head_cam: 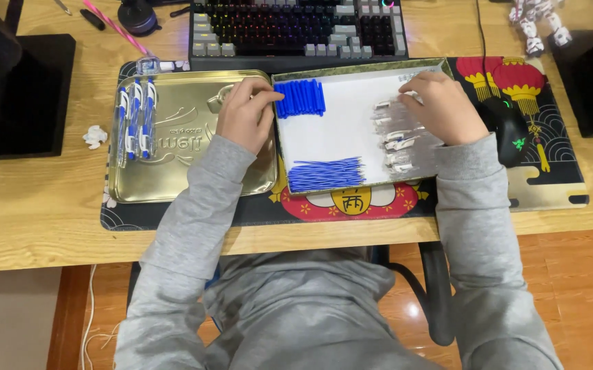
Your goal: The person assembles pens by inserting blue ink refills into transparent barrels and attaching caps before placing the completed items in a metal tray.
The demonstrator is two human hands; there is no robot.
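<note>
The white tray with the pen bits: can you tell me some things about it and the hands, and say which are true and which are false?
1. The white tray holds a pile of blue caps near its far left corner. True.
2. The thin blue refills lie in the gold tin lid. False: they lie in the white tray, near its front edge.
3. Finished blue and white pens lie on the left part of the gold tin lid. True.
4. The right hand rests on the keyboard. False: it is over the clear pen barrels in the tray.
5. The left hand is at the tray's left edge, beside the caps. True.
</note>
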